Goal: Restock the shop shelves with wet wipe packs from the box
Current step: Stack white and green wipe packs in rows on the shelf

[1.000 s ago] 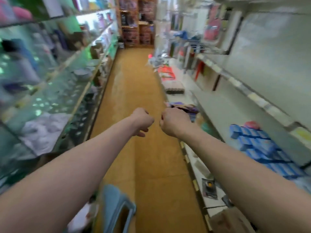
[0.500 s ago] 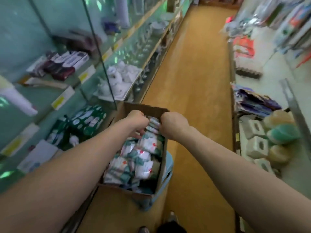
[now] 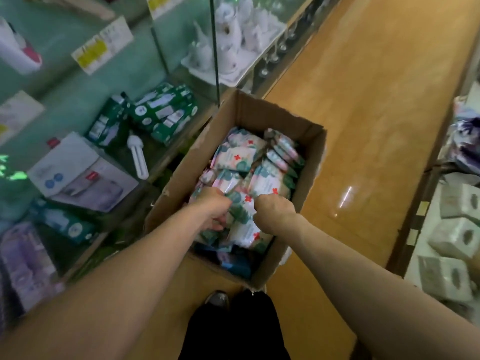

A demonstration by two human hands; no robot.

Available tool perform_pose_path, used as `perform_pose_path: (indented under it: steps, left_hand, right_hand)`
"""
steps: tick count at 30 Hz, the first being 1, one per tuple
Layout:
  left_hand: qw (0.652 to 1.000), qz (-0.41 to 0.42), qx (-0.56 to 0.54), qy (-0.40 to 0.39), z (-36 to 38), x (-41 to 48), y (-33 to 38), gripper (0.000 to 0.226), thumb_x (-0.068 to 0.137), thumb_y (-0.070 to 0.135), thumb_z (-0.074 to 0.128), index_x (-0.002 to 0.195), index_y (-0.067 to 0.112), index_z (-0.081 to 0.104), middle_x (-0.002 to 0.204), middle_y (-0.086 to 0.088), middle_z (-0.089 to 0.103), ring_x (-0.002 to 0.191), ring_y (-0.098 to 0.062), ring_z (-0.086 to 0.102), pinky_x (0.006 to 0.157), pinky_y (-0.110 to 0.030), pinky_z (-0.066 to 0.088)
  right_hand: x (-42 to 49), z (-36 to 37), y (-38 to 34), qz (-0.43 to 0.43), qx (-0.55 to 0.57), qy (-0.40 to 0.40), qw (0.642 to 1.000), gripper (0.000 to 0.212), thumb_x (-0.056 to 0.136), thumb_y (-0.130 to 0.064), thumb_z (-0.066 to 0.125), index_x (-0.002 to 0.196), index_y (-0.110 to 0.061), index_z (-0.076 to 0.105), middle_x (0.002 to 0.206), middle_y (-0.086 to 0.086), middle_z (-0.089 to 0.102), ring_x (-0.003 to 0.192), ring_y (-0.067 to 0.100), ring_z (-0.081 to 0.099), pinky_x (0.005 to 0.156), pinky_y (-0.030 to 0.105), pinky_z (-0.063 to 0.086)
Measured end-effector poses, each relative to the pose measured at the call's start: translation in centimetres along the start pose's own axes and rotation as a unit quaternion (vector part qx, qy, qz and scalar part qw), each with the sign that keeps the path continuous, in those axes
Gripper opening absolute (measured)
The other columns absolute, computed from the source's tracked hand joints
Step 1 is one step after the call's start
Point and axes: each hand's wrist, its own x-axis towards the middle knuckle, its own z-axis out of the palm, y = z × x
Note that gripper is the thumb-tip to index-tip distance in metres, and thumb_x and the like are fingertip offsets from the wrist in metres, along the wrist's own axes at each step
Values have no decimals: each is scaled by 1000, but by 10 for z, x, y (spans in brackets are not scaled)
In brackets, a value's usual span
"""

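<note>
The cardboard box (image 3: 181, 175) stands open on the aisle floor (image 3: 363, 126), close against the glass shelves (image 3: 78, 81) on the left. Both hands reach into its near end; the left hand (image 3: 211, 206) and right hand (image 3: 275, 213) sit side by side on top of the wet wipe packs (image 3: 241, 157), with one pack (image 3: 242, 203) showing in the gap between them. The left hand's fingers (image 3: 218, 227) curl down and inward against the packs; the right hand's are folded under, hidden by its back; whether either hand actually clamps a pack I cannot tell. The packs are soft and glossy, pale with teal leaf shapes and small red crosses; they lie jumbled, some flat, some on edge along the right wall.
</note>
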Motion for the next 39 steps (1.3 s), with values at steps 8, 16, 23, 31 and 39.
perform_pose_path:
  steps: [8, 16, 23, 31, 39]
  left_hand:
    - [995, -36, -87, 8, 15, 26, -26, 16, 94, 10, 52, 108, 18, 51, 76, -6, 52, 64, -16, 50, 65, -33, 52]
    - [995, -43, -89, 0, 19, 32, -31, 17, 94, 14, 56, 111, 14, 57, 79, -5, 54, 71, -17, 53, 69, -34, 53]
    - [981, -24, -192, 6, 9, 32, -26, 21, 87, 36, 66, 99, 21, 59, 86, 2, 57, 79, -11, 54, 74, -32, 48]
    - [943, -47, -317, -93, 16, 31, -15, 41, 87, 15, 68, 126, 18, 57, 88, -4, 73, 70, -16, 70, 48, -27, 54]
    - [933, -11, -360, -9, 12, 46, -20, 30, 90, 1, 60, 118, 11, 57, 91, -6, 67, 75, -19, 65, 57, -33, 57]
  right_hand:
    - [27, 45, 3, -10, 11, -28, 999, 31, 94, -16, 51, 124, -8, 47, 126, 12, 52, 118, 31, 47, 86, 39, 44]
    - [36, 51, 11, -43, 7, -48, 998, 35, 95, -31, 56, 123, -12, 50, 121, 10, 58, 112, 29, 56, 78, 34, 43]
    - [39, 12, 32, -19, 259, -73, 963, 32, 91, -33, 63, 85, -1, 64, 83, 12, 59, 74, 21, 53, 65, 34, 44]
    - [51, 2, 33, 26, 511, -78, 856, 21, 94, -27, 60, 103, -9, 65, 102, 7, 69, 84, 16, 66, 69, 23, 57]
    - [90, 9, 60, 18, 138, 17, 990, 70, 89, -18, 60, 148, -14, 22, 147, 17, 30, 131, 37, 39, 104, 43, 38]
